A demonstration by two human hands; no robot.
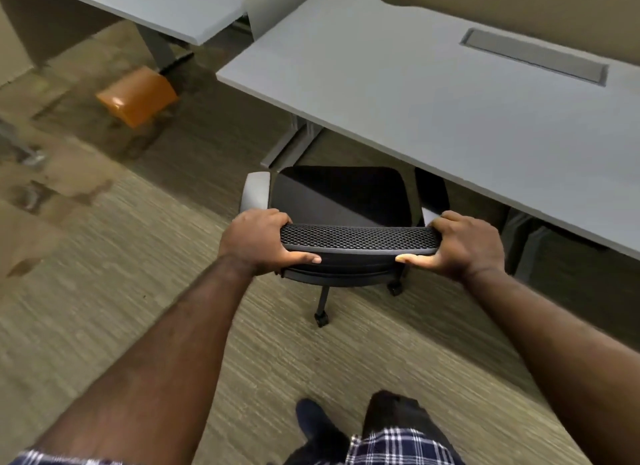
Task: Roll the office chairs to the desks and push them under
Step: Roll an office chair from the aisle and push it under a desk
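A black office chair (341, 194) with a mesh backrest and grey armrests stands on the carpet at the front edge of a grey desk (433, 94). Its seat front and right armrest reach just under the desk edge. My left hand (258, 239) grips the left end of the backrest's top rim. My right hand (464, 244) grips the right end of the same rim. Two castors show below the seat.
A second grey desk (156, 4) stands at the back left, with a divider panel between the desks. An orange box (138, 95) lies on the carpet by that desk's leg. A cable tray lid (533, 56) is set into the near desk. My feet are at the bottom.
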